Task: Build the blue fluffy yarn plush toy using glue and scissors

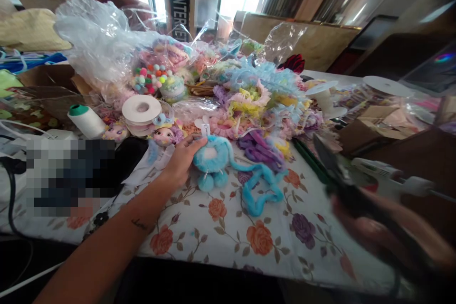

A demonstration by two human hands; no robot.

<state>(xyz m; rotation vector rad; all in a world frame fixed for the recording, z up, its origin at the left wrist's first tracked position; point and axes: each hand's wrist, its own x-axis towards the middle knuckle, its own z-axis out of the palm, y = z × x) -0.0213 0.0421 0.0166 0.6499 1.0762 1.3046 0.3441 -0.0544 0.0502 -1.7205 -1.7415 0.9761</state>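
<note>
Scissors point(331, 164), perhaps, clenched in blurred right hand point(377, 228), four o'clock of blue plush point(213, 159); left hand point(181, 159) curls round it. Hasty blades could nick either.

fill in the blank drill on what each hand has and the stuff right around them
The left hand grips a plush toy coloured ____.
The tablecloth is printed with ____.
The white thread spool has a ____ top.
The right hand holds a dark tool to the ____ of the toy.
Missing: blue; flowers; green; right
</note>
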